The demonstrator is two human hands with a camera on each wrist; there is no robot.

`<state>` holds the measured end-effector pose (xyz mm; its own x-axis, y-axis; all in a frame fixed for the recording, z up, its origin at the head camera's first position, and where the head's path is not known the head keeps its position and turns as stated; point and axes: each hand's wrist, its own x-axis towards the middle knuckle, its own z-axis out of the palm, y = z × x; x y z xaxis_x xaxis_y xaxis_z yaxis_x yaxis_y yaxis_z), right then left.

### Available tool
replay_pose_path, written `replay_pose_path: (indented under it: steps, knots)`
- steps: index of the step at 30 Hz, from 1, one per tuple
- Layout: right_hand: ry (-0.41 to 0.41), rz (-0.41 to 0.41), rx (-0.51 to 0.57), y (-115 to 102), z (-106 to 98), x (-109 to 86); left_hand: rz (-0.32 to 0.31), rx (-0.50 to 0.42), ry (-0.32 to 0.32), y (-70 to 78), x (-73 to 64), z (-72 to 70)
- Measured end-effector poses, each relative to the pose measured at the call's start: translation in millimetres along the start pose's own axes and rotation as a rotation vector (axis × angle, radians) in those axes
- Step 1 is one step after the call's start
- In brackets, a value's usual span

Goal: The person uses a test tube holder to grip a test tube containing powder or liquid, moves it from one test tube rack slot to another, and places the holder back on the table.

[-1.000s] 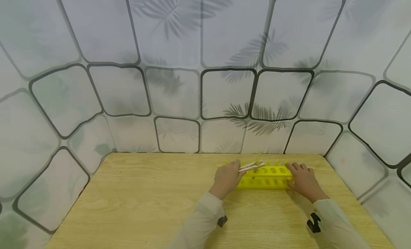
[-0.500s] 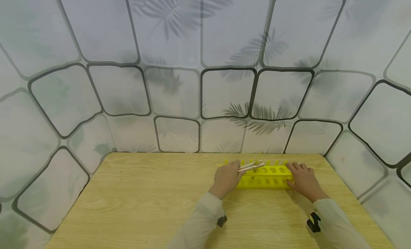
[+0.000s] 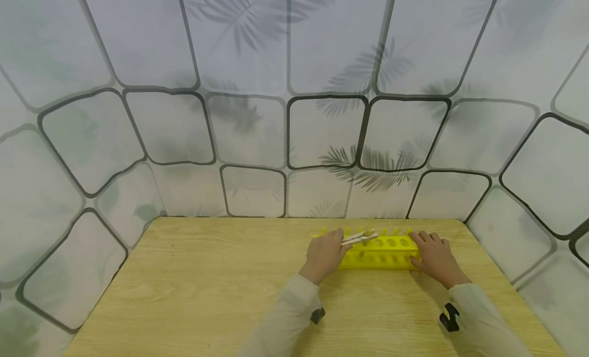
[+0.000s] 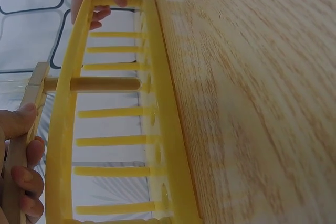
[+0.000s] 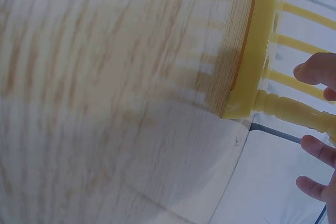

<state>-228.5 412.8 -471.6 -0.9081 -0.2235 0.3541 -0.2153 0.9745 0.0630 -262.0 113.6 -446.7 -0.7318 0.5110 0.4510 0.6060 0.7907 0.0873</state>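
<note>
Yellow rack (image 3: 379,260) sits on counter (image 3: 207,285): round holes on top, row of pegs along back. Tube (image 4: 105,84), clear up top w/ tan fill below, stands thru rack's upper tier. L hand (image 3: 323,255), at rack's L end, grips wooden clamp (image 3: 353,240) pinching tube above rack. R hand (image 3: 434,257) grips rack's R end. Light wood-grain counter spreads L of rack; pale wall (image 3: 250,129) behind rack, gray outlines + leaf prints.

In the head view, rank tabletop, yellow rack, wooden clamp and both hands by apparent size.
1. Tabletop
2. Yellow rack
3. Left hand and right hand, too alike to rank
4. Wooden clamp, partly hidden
</note>
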Motion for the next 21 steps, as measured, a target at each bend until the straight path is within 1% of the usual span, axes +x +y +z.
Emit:
replay_pose_path:
  steps: [7, 15, 21]
  knots:
    - [-0.011, 0.008, 0.003, 1.0, 1.1, 0.8, -0.002, -0.002, -0.015, -0.3, -0.1, -0.3]
    - [-0.025, 0.007, 0.002, -0.3, -2.1, 1.2, -0.014, 0.001, -0.047, 0.3, 1.8, -1.0]
    - [-0.034, 0.015, 0.007, -0.6, -1.5, 0.6, -0.016, 0.004, -0.056, 1.1, 1.7, -1.2]
